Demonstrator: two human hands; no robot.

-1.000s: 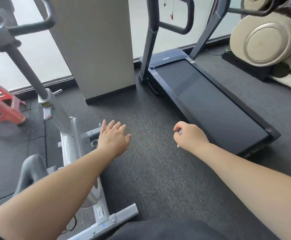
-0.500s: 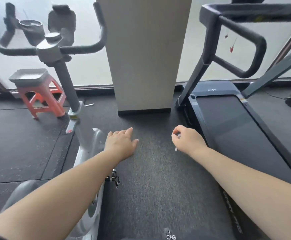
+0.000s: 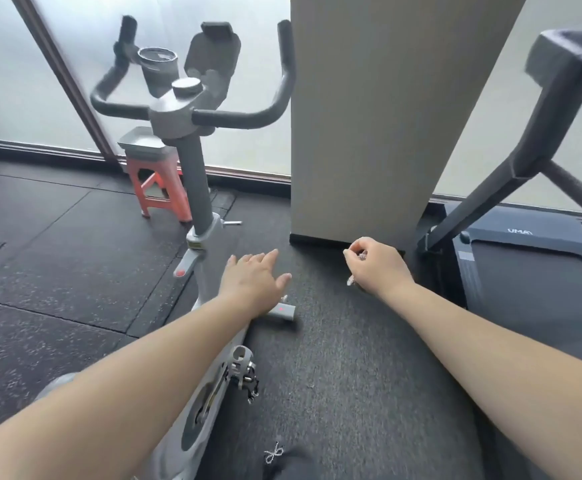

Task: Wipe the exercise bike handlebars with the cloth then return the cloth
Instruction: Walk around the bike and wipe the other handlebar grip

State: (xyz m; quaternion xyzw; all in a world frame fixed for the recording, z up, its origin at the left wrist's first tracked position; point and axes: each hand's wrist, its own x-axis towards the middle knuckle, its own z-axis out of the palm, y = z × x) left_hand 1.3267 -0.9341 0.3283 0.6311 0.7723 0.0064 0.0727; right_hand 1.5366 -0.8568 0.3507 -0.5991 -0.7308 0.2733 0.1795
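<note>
The floor is dark: speckled rubber tiles with visible seams on the left, and a finer ribbed mat running up the middle under both outstretched arms. An exercise bike with a pale frame stands on the left-centre of this floor, its grey post rising to the handlebars, which are dark, curved upward at both ends and well ahead of both hands. A cup-shaped holder and a tablet bracket sit above the bar centre. Behind the post stands an orange stool with a grey top, close to the frosted glass wall that closes the room at the rear. A beige pillar rises from the floor at centre, with a dark skirting at its base. A treadmill occupies the right side, its dark frame angling upward. The left hand is held palm down over the bike frame, fingers straight and slightly spread, holding nothing. The right hand hangs over the mat near the pillar base, fingers curled inward; a small pale item shows at its fingertips and below the palm, too blurred to identify. No cloth can be identified in this view.
</note>
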